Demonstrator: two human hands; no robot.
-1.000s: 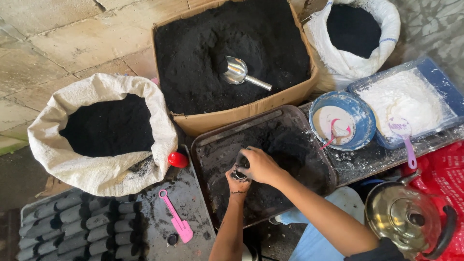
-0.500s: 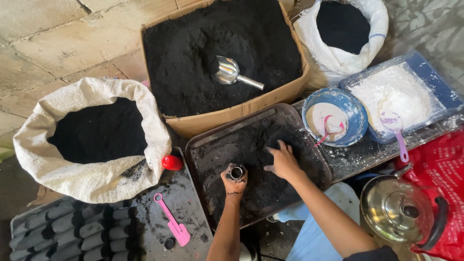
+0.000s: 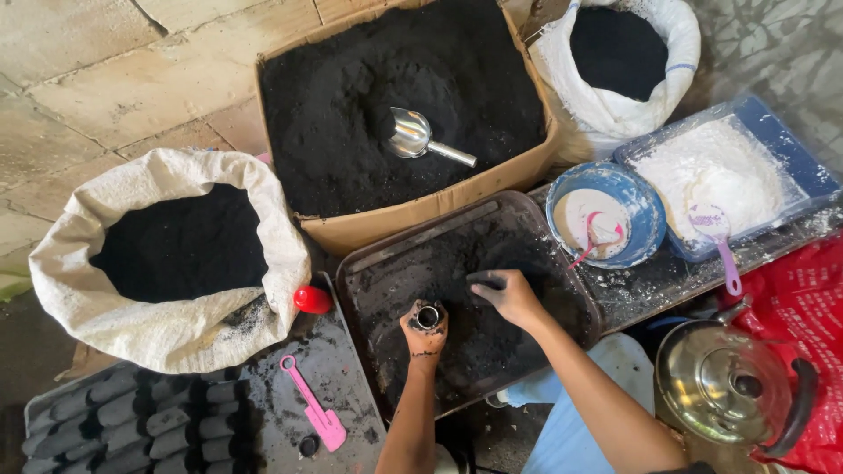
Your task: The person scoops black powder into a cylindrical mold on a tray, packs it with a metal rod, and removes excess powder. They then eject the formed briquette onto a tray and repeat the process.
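At the centre of the dark metal tray (image 3: 386,290), the left hand (image 3: 424,329) holds a small metal tube mould (image 3: 428,317) upright, fingers wrapped closed around its body, open mouth facing up. The mould stands on the layer of black powder (image 3: 492,342) that covers the tray floor. Just beside it, the right hand (image 3: 505,294) lies palm-down on the powder, fingers extended and slightly curled, gathering loose material; it holds nothing.

Progress, as judged from the scene: the tube mouth appears dark and not heaped, so filling of this piece looks to be in hand and not complete. Finished output is present: rows of black cylindrical briquettes (image 3: 123,421) lie on a flat board at lower left, well apart from the tray. A large stock of raw powder remains.

Surrounding items:
- Cardboard box (image 3: 421,211) of black powder behind the tray, with a metal scoop (image 3: 413,136) resting in it.
- White sack (image 3: 176,325) of black powder to the left; a second white sack (image 3: 615,105) at upper right.
- Blue bowl (image 3: 645,224) with white paste and a pink spoon.
- Blue tub (image 3: 790,158) of white powder with a purple spoon (image 3: 724,246).
- Pink spatula (image 3: 314,414) and red cap (image 3: 312,300) near the tray.
- Metal kettle (image 3: 720,386) at lower right.
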